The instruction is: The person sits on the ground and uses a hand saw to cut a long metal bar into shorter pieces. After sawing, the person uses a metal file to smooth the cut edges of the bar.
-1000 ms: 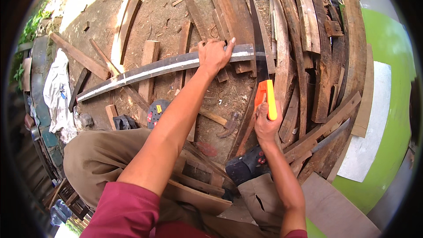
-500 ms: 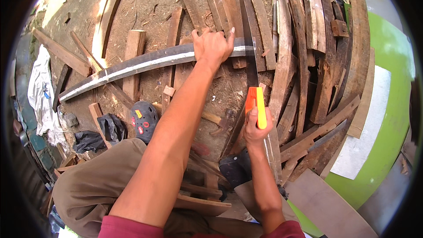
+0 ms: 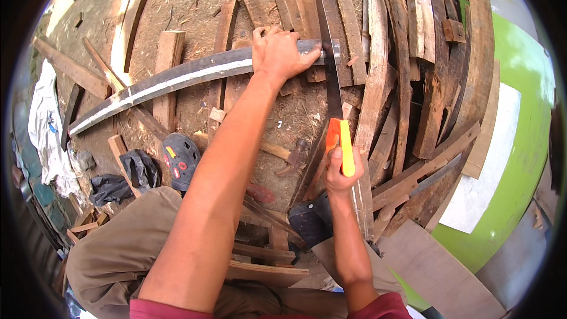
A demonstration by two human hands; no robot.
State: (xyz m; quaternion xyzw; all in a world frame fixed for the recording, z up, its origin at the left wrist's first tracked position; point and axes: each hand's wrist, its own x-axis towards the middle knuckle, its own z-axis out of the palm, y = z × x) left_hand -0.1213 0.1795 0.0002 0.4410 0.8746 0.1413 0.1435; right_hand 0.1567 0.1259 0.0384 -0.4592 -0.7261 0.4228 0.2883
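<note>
My left hand (image 3: 277, 54) is closed over a long, dark wooden plank (image 3: 195, 70) with a white stripe along its side. Its thumb points right, close to a handsaw's blade (image 3: 332, 77). In my right hand (image 3: 340, 171) is the saw's orange and yellow handle (image 3: 345, 142). The blade lies across the plank near its right end, with a short piece of the plank showing beyond it. Whether the teeth have cut into the wood I cannot tell.
Loose boards (image 3: 407, 53) are heaped to the right, beside a green panel (image 3: 502, 212). A hammer (image 3: 295, 155) lies below the plank. My dark clog (image 3: 182, 159) is left of it, near black plastic (image 3: 142, 168) and white cloth (image 3: 47, 124).
The saw blade has shifted left along the plank, in from its end. My left thumb, raised before, now lies down beside the blade. The whole view has shifted slightly.
</note>
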